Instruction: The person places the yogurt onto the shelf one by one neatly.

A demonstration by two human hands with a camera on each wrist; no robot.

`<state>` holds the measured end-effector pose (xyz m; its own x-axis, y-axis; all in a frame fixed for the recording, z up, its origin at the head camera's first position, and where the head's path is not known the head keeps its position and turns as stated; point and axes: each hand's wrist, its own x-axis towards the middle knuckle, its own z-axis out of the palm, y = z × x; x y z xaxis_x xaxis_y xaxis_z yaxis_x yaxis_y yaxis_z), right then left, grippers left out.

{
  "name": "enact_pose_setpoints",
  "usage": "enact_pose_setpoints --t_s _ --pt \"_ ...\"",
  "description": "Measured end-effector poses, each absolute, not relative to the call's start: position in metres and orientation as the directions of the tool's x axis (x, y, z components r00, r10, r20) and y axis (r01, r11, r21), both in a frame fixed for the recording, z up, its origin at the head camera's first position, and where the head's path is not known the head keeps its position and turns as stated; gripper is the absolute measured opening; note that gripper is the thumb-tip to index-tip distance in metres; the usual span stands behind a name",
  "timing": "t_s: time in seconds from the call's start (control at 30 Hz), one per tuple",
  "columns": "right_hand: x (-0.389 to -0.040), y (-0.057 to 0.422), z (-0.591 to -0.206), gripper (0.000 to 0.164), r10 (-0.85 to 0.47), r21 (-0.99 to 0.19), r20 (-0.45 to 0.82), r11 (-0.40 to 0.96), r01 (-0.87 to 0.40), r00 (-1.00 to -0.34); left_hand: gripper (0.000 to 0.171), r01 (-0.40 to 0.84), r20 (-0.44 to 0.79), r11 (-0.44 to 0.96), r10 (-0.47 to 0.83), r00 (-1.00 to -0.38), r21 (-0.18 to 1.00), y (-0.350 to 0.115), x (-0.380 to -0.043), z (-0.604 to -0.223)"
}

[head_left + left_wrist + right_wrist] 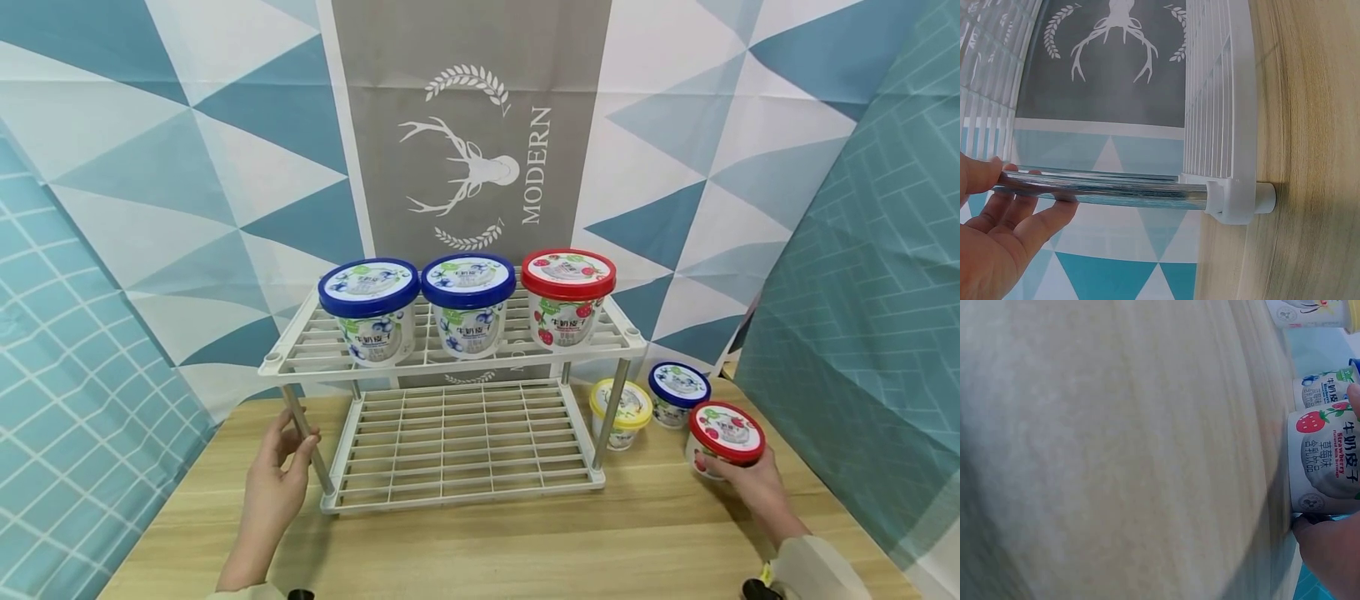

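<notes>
Head view: showed the right hand (753, 487) wrapped round the side of a red-lidded strawberry cup (724, 439) on the wooden table (525, 550), to the right of the white wire rack (450, 400), beside a blue-lidded cup (677, 393) and a yellow-lidded cup (620, 412); showed the left hand (273, 492) loosely curled round the rack's front-left metal post (306, 437); showed three more cups on the rack's top shelf. Left wrist view: caught fingers (1016, 209) and thumb round the shiny chrome post (1104, 190), smooth and probably slippery, plugged into a white plastic corner. Right wrist view: showed the strawberry cup (1325, 459) standing on the table, thumb (1329, 550) and a fingertip pinching its wall. Judged light, thin-walled, crushable if squeezed; best gripped on the wall below the lid rim.
</notes>
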<state>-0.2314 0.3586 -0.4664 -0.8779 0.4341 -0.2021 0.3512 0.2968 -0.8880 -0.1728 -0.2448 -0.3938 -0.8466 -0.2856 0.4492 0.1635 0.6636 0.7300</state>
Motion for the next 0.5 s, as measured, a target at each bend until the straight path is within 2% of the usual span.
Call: enact_pose_setpoints --t_s 0.5 --pt "-0.2332 0.3576 -0.4705 0.116 0.458 -0.895 -0.179 0.292 0.337 -0.871 0.045 0.179 0.448 0.652 -0.274 -0.851 0.737 -0.2445 -0.1729 -0.3920"
